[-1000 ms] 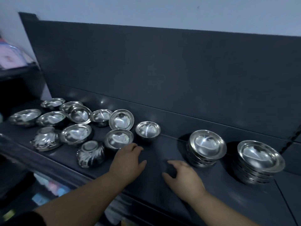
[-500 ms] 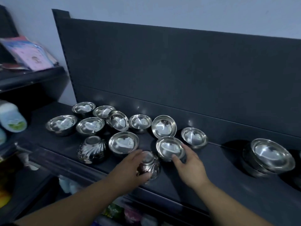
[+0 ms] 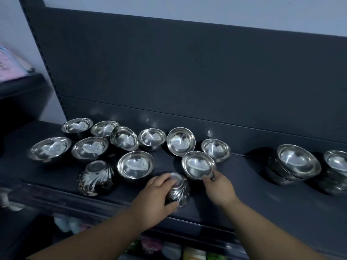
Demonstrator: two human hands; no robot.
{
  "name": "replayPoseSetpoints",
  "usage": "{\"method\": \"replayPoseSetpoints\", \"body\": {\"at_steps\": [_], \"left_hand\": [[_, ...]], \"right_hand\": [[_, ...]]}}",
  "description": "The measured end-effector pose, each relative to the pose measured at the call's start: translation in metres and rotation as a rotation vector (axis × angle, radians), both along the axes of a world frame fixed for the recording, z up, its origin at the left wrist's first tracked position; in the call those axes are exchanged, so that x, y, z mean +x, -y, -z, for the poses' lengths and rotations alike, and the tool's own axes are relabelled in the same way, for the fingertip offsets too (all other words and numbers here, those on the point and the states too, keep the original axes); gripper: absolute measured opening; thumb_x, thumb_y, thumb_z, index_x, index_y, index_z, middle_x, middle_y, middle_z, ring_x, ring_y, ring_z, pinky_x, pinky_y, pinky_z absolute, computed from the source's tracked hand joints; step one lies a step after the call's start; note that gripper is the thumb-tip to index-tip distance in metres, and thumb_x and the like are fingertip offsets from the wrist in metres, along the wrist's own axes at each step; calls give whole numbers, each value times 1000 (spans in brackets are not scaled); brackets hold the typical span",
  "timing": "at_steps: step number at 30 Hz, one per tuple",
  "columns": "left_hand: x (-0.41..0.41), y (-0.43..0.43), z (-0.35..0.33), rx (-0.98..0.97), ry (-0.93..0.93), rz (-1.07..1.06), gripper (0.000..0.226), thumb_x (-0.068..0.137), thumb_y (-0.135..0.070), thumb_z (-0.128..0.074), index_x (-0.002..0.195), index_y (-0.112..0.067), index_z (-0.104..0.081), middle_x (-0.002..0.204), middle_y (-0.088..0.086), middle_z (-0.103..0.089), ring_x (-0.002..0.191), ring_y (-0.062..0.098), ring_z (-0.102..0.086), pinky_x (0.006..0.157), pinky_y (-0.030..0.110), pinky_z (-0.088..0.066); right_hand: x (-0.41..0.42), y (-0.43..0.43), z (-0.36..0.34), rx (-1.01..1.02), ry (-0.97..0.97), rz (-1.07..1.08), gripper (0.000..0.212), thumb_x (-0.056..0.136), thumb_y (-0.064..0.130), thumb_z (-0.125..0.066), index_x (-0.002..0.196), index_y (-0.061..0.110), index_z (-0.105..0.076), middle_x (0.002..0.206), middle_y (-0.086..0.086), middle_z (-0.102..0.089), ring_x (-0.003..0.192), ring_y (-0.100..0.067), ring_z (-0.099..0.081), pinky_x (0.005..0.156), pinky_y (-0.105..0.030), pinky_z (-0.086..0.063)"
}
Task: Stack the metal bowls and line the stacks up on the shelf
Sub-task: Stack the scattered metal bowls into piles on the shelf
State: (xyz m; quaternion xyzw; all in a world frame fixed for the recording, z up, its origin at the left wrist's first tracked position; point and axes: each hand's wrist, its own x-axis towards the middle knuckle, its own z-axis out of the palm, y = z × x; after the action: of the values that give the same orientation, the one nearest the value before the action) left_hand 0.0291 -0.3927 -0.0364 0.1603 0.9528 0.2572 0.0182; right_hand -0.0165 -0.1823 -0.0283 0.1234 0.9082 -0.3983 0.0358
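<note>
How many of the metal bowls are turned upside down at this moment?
2. One patterned bowl stands free near the front edge of the shelf, left; the gripped bowl is under the left hand. The stacks at right hide their lower bowls.

clear: shelf (image 3: 244,186) gap right of loose bowls (image 3: 135,164) | blocked: 2 stacks (image 3: 298,162)

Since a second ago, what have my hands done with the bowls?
The left hand left the shelf and now grips the upside-down bowl. The right hand reached forward and pinches the rim of the upright bowl beside it. The other loose bowls and the two stacks stayed put.
</note>
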Motion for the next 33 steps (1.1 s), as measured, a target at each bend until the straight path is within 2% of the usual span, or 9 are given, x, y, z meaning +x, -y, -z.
{"method": "replayPoseSetpoints", "body": {"at_steps": [7, 13, 18, 22, 24, 26, 28, 30, 33], "left_hand": [[-17, -34, 6, -19, 152, -66, 103, 71, -61, -71, 151, -42, -8, 161, -13, 8, 149, 20, 5, 121, 38, -14], [-27, -55, 6, -5, 130, -121, 107, 63, -55, -78, 151, -37, -20, 157, -6, -18, 144, 21, -19, 117, 34, -25], [-35, -64, -9, 296, 23, -290, 98, 57, -50, -85, 141, -26, -40, 138, -5, -44, 125, 9, -42, 102, 21, -30], [-43, -76, -42, 589, 20, -452, 93, 61, -44, -86, 139, -29, -39, 129, -11, -49, 114, 7, -50, 95, 24, -37], [-42, -87, -56, 774, 122, -438, 88, 62, -45, -85, 136, -32, -40, 121, -14, -56, 105, 5, -57, 90, 26, -44], [-41, -97, -65, 954, 325, -360, 80, 66, -46, -81, 134, -27, -43, 115, -5, -65, 99, 14, -66, 81, 33, -52], [-38, -106, -73, 1067, 560, -223, 66, 76, -49, -73, 129, -17, -52, 109, 6, -71, 94, 23, -69, 76, 39, -53], [-33, -112, -79, 1094, 708, -146, 51, 86, -53, -58, 119, -15, -64, 106, 9, -73, 93, 24, -68, 82, 43, -55], [-31, -116, -76, 1127, 851, -145, 56, 87, -60, -47, 117, -18, -68, 115, 10, -71, 106, 25, -67, 96, 50, -51]], "right_hand": [[27, -39, -9, 68, -95, 88, 33, 85, 34, -69, 112, 16, -63, 112, -4, -65, 109, -24, -59, 77, -25, -38], [29, -68, -6, 103, -88, 63, 54, 72, 48, -79, 114, 21, -56, 117, -1, -59, 118, -18, -52, 84, -22, -36], [31, -78, -12, 61, -245, 27, 54, 86, 34, -72, 132, 15, -53, 137, -1, -50, 131, -17, -45, 98, -15, -29], [26, -77, -22, -97, -438, -41, 47, 84, 24, -75, 128, 25, -59, 127, 9, -56, 118, -7, -54, 99, -11, -38], [21, -74, -29, -203, -413, -105, 51, 85, 22, -74, 132, 30, -56, 126, 14, -56, 116, -1, -54, 95, -4, -37], [15, -74, -35, -300, -376, -158, 56, 87, 22, -72, 137, 35, -52, 127, 17, -58, 117, 4, -55, 98, -10, -40], [11, -77, -40, -427, -352, -182, 53, 89, 16, -70, 136, 35, -53, 121, 17, -64, 109, 7, -62, 92, -14, -48], [8, -81, -43, -475, -335, -185, 43, 90, 9, -68, 127, 31, -61, 108, 14, -72, 98, 6, -67, 87, -15, -53], [6, -86, -44, -417, -333, -113, 32, 88, 7, -70, 98, 38, -71, 83, 10, -75, 74, -1, -69, 77, -21, -54]]}}
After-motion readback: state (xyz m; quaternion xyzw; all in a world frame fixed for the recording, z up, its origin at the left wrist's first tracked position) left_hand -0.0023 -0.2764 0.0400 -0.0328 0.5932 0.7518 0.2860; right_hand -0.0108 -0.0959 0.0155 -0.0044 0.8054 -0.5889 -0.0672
